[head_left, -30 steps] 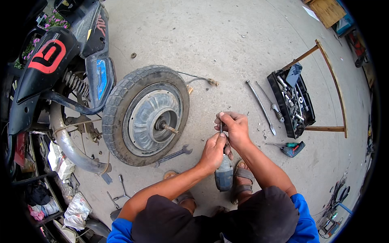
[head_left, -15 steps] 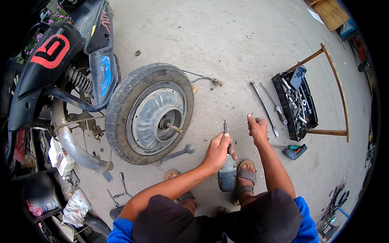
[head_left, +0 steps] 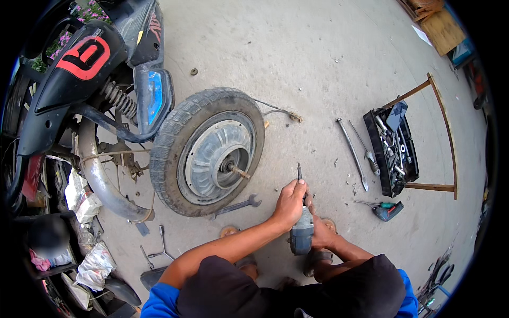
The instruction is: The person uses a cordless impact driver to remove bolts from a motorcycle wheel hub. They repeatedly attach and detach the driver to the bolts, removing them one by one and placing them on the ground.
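A dark grey cordless driver (head_left: 301, 237) with a slim bit points away from me, low between my knees. My left hand (head_left: 290, 204) is wrapped round its front part, thumb on top near the bit. Against the right side of the tool, my right hand (head_left: 321, 233) closes round it, its fingers mostly hidden behind the body. To the left, a hub-motor wheel (head_left: 214, 161) with a worn black tyre stands tilted, its axle stub towards me. Beside the tyre lies an open-ended wrench (head_left: 236, 206).
A dark scooter body (head_left: 79, 69) stands at the left. On the right lie a black toolbox (head_left: 374, 138) full of sockets and wrenches, a long metal bar (head_left: 352, 153), a screwdriver (head_left: 372, 163) and a red-and-black tool (head_left: 388, 212). A wooden frame (head_left: 444, 122) adjoins the toolbox. Screws (head_left: 354, 185) dot the concrete.
My right hand has come down and left from beside the toolbox, where its fingers were pinched, to the driver. My left hand keeps its grip. The whole view has shifted slightly.
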Action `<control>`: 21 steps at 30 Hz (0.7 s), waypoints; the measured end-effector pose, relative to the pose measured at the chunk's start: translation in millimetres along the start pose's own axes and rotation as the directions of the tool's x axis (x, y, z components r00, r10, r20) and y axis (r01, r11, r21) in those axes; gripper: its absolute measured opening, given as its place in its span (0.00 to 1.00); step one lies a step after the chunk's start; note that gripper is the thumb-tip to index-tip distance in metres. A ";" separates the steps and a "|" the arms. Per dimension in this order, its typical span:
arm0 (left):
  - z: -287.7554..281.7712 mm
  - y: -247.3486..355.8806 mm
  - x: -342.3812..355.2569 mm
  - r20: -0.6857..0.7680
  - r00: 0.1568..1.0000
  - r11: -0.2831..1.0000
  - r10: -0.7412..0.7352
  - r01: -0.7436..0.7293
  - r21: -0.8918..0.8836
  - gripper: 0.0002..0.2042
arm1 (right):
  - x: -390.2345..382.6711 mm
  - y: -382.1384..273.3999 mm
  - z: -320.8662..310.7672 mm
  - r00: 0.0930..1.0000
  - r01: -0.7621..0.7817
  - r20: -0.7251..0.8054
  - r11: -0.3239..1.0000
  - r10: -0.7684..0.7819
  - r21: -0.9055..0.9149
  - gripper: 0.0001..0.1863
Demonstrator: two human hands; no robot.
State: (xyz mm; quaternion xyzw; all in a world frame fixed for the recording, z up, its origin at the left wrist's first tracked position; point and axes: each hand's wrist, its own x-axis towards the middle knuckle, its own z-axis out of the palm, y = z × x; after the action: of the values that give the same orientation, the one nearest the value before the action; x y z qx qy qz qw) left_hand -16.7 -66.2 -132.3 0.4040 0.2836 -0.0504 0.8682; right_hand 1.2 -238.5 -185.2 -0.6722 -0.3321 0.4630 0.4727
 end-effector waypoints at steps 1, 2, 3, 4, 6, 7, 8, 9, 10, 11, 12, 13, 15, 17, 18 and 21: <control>0.5 0.6 0.7 -0.002 1.000 1.000 -0.009 0.009 -0.014 0.16 | 2.1 2.2 3.3 0.999 -0.020 -0.026 0.991 0.024 0.134 0.23; -0.6 4.1 1.2 -0.019 1.000 1.000 -0.009 0.009 -0.021 0.15 | 5.3 -0.7 3.3 1.000 -0.006 -0.023 0.993 0.009 0.119 0.22; -1.2 8.1 3.1 -0.035 0.999 1.000 -0.010 0.009 -0.028 0.15 | 8.3 -4.4 2.8 1.000 0.008 -0.020 0.994 -0.006 0.105 0.21; -2.3 12.3 4.7 -0.051 0.999 0.999 -0.012 0.010 -0.035 0.15 | 11.2 -8.3 2.5 1.000 0.022 -0.017 0.996 -0.020 0.090 0.21; -5.7 19.8 6.2 -0.064 0.998 0.992 0.017 -0.025 -0.124 0.15 | 11.5 -28.4 -0.2 0.997 -0.014 -0.079 0.994 0.022 0.105 0.20; -7.3 23.4 7.7 -0.070 0.997 0.985 0.031 -0.042 -0.166 0.15 | 12.6 -41.4 -3.7 0.993 -0.030 -0.112 0.993 0.043 0.115 0.19; -4.0 35.1 4.1 -0.061 0.997 0.970 0.050 -0.063 -0.233 0.15 | 15.5 -49.5 -8.7 0.989 0.011 -0.147 1.000 -0.008 0.022 0.19; -0.1 46.9 0.4 -0.053 0.996 0.951 0.069 -0.082 -0.299 0.15 | 20.8 -57.1 -16.8 0.982 0.049 -0.178 0.996 -0.061 -0.073 0.19; -0.2 58.4 -3.1 -0.052 0.994 0.927 0.097 -0.109 -0.359 0.16 | 29.0 -66.2 -23.6 0.972 0.094 -0.198 0.982 -0.126 -0.167 0.18; -7.6 60.3 1.1 0.052 0.986 0.902 0.159 -0.124 -0.414 0.16 | 37.2 -79.4 -30.2 0.943 0.151 -0.239 0.940 -0.229 -0.307 0.19; -6.8 71.3 -0.6 0.039 0.982 0.889 0.187 -0.153 -0.431 0.16 | 45.0 -92.7 -36.7 0.906 0.197 -0.260 0.875 -0.335 -0.442 0.19; -5.3 83.0 -1.9 0.025 0.976 0.876 0.215 -0.182 -0.447 0.16 | 50.8 -102.4 -43.8 0.927 0.158 -0.205 0.824 -0.313 -0.544 0.19; -5.1 102.1 0.5 0.043 0.961 0.848 0.273 -0.220 -0.482 0.16 | 65.8 -106.9 -57.9 0.931 0.212 -0.164 0.847 -0.327 -0.488 0.18; -9.5 116.4 1.5 -0.002 0.964 0.835 0.267 -0.232 -0.500 0.16 | 79.4 -124.4 -61.5 0.947 0.195 -0.172 0.910 -0.272 -0.366 0.14; -12.8 121.1 1.6 -0.023 0.963 0.825 0.267 -0.241 -0.511 0.16 | 86.1 -127.1 -62.4 0.957 0.187 -0.161 0.936 -0.242 -0.299 0.14; -24.8 126.0 5.0 -0.088 0.959 0.817 0.269 -0.276 -0.507 0.16 | 104.0 -119.7 -59.3 0.981 0.138 -0.130 0.989 -0.145 -0.059 0.15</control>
State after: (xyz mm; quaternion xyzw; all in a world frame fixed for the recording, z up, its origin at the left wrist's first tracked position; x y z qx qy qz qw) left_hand 16.2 36.8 -62.9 0.1943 0.2314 0.1544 0.9407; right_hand 92.1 -126.2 -97.0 -0.6879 -0.3580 0.3738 0.5088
